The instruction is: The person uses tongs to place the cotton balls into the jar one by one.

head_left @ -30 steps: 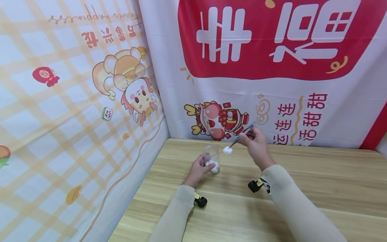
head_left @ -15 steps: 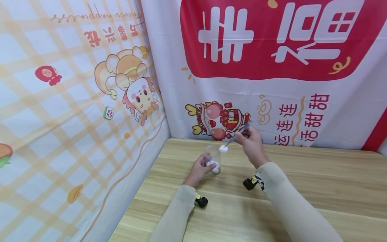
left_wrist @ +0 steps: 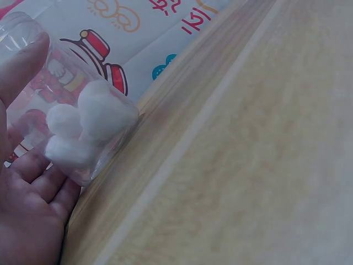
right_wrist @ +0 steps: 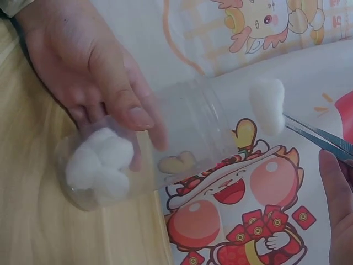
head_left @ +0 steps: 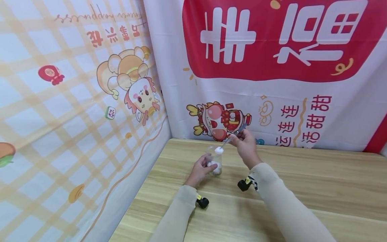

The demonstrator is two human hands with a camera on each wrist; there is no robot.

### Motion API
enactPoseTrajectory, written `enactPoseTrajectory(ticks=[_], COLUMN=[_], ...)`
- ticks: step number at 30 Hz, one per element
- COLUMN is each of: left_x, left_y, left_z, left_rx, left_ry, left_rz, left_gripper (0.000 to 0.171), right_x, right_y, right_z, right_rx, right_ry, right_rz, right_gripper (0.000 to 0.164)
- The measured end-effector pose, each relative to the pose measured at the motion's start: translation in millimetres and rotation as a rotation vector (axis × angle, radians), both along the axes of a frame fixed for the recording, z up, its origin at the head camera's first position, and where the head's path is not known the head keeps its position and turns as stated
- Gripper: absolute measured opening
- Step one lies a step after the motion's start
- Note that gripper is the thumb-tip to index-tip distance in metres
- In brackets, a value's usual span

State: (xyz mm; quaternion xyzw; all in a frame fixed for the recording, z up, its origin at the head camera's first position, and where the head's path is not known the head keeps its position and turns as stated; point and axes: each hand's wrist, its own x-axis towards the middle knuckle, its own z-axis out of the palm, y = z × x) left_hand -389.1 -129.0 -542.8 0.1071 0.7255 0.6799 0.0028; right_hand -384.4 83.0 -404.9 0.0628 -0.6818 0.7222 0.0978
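My left hand (head_left: 199, 170) grips a clear plastic jar (right_wrist: 187, 105) from its side, thumb across the front and fingers behind it. Several white cotton balls (left_wrist: 99, 118) lie at the jar's bottom. The jar stands upright on the table, its mouth uncovered. My right hand (head_left: 246, 148) pinches metal tweezers (head_left: 233, 137), and their tips hold one cotton ball (right_wrist: 267, 105). In the right wrist view that cotton ball is just beyond the jar's open rim, apart from it. Only part of the right hand shows there, at the right edge.
The wood-grain table (head_left: 287, 181) meets a printed white-and-red cloth (head_left: 169, 94) at its back edge. A checked cloth (head_left: 75, 124) hangs along the left side. A small black wrist camera (head_left: 203, 202) sits on the left sleeve, another camera (head_left: 243, 185) on the right.
The right hand has moved left with the tweezers and cotton ball, from right of the jar to over its mouth. The left hand and jar stay nearly in place; the view has shifted slightly.
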Motion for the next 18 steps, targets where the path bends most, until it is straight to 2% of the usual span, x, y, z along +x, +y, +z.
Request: enactPoseTrajectory(ticks=[3,11,18], left_x=[-1.2,-1.3,1.2], left_y=[-0.1,1.4,3.0], left_z=[0.1,1.2,1.6], left_rx=[-0.009,-0.003,-0.008], left_ry=[-0.003,-0.013,0.012], left_rz=[0.001,0.009,0.023], left_gripper=[0.076,0.064,0.053], right_x=[-1.8,-5.9,-5.5], right_y=[-2.1,-12.5,-20.2], right_z=[-3.7,-12.9,-23.3], right_rx=[-0.003,0.005,0.025], right_ry=[-0.010,-0.029,0.016], right_rz=[-0.002,-0.003,-0.002], right_gripper=[0.022,0.019,0.020])
